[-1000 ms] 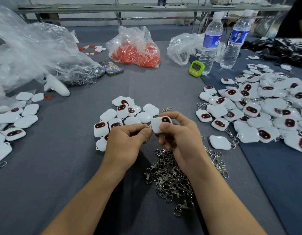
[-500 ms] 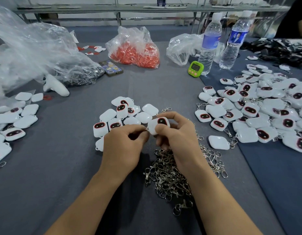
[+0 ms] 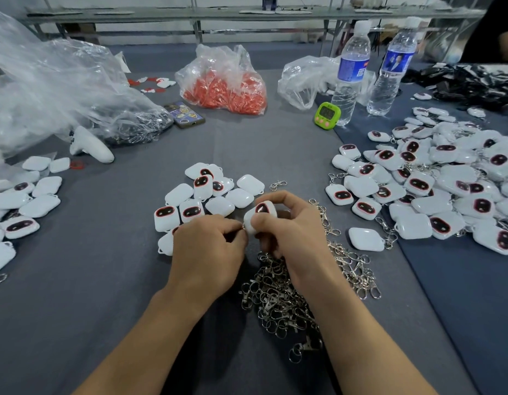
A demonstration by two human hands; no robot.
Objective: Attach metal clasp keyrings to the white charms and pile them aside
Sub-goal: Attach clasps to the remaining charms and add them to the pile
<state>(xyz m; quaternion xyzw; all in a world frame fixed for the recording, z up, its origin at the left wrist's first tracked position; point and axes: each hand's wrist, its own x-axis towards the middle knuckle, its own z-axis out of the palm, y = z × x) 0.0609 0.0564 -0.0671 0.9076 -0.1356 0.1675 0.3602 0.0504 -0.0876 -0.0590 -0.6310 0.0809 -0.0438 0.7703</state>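
No text could be read in full in this view.

- Water bottle, nearer the timer: blue wrap label with white lettering and a small red mark at its right edge. The characters were too blurred to read.
- Second water bottle: blue label bearing what looked like a printed figure in light clothing, with white lettering around it. Unreadable.
- Green timer: dark display above two pink buttons. The digits could not be resolved.
- Phone: the dark case carried several round and oval stickers in yellow and blue. Their wording was illegible.
- White charms: each upturned face showed a dark oval print with a red rim. No characters were discernible on them.
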